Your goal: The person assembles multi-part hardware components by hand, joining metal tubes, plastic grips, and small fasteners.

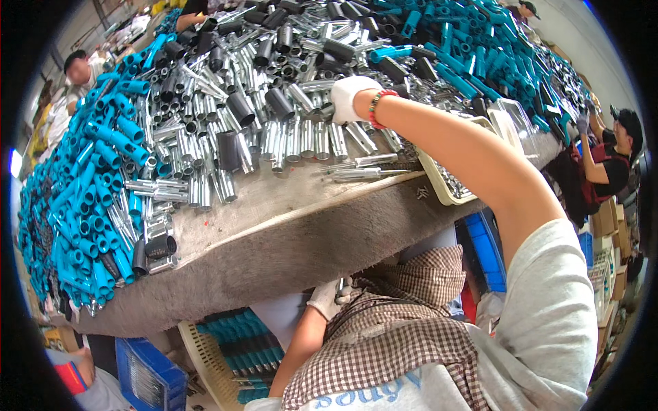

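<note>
My left hand [327, 301], in a white glove, is low by my lap below the table edge. Its fingers are closed around a small shiny metal rod [340, 288]. My right hand [349, 97], also gloved, reaches across the table with its fingers curled down at the edge of a heap of metal tubes. What those fingers hold, if anything, is hidden. Just below them stands a row of silver metal tubes [305, 140]. Several slim metal pieces [363, 171] lie nearer the table edge. Black sleeves [240, 108] are mixed through the heap.
Teal tubular parts [82, 212] are heaped at left, more teal parts [466, 48] at far right. Under my right forearm sits a cream tray [439, 181] of small metal pieces. A padded grey edge [274, 253] borders the table. Below are a cream basket [199, 356] and blue crate [147, 377]. Other people work nearby.
</note>
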Demonstrator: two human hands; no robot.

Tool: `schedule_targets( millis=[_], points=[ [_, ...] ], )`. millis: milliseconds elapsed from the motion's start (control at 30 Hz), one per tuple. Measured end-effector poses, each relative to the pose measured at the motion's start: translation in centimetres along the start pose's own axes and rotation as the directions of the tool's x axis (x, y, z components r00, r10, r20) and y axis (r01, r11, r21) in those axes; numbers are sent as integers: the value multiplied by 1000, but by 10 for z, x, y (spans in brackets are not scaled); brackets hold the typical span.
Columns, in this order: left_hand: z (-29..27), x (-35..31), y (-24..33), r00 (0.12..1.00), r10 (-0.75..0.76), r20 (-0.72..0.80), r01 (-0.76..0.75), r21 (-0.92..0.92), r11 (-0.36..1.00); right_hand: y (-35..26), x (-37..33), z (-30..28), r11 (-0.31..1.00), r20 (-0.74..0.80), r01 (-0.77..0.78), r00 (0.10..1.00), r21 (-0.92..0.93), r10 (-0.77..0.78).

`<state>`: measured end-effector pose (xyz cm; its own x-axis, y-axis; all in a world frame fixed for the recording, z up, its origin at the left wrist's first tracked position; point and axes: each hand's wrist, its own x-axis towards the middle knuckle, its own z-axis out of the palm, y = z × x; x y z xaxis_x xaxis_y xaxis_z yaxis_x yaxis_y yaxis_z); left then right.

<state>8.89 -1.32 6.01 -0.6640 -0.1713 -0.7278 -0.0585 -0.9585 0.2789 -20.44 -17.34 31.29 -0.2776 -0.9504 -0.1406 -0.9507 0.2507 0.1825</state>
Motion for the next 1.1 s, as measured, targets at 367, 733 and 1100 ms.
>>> schedule_targets(
  millis=[367,733,1100],
  points=[
    [-10,-1,-6,996,83,-13,-83,-3,997,58,-91,-29,559,-204,180,979,810,-20],
    [9,5,-4,986,106,-131,-97,72,993,119,-186,-6,105,-204,189,966,976,157],
    [21,-55,-11,847,507,161,-250,962,112,50,-228,-3,747,-800,572,593,340,-90]
  ],
)
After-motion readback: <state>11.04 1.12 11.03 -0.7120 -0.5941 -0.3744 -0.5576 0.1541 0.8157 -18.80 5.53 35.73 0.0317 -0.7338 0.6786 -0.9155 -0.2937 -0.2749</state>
